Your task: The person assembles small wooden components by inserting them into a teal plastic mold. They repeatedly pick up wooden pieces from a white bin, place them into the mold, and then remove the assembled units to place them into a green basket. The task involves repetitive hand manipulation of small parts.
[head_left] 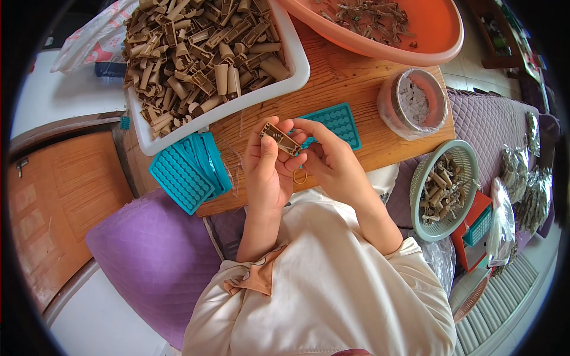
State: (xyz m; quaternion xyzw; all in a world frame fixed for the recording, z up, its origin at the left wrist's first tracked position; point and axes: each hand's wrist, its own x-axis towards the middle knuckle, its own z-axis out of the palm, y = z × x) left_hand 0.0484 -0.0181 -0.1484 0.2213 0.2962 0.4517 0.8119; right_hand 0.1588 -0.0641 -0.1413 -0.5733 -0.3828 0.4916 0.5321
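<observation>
Between both hands, above the table's near edge, is a small brown plastic casing [281, 140], tilted with its hollow side showing. Something like a coil or ribbing shows inside it, too small to make out. My left hand [265, 169] grips its left end, thumb along the near side. The curled fingers of my right hand [335, 160] pinch around its right end. A thin yellowish loop [300, 177] hangs just below the right fingertips. Partly behind my right hand, a teal tray with rows of bumps [343, 121] lies on the wooden table [368, 95].
A white bin [300, 71] heaped with brown casings stands far left. Stacked teal trays [184, 172] sit at the left table edge. An orange basin [439, 50] holds dark scraps; a tub [439, 113] holds pale pieces. At right is a green basket [415, 204] of casings.
</observation>
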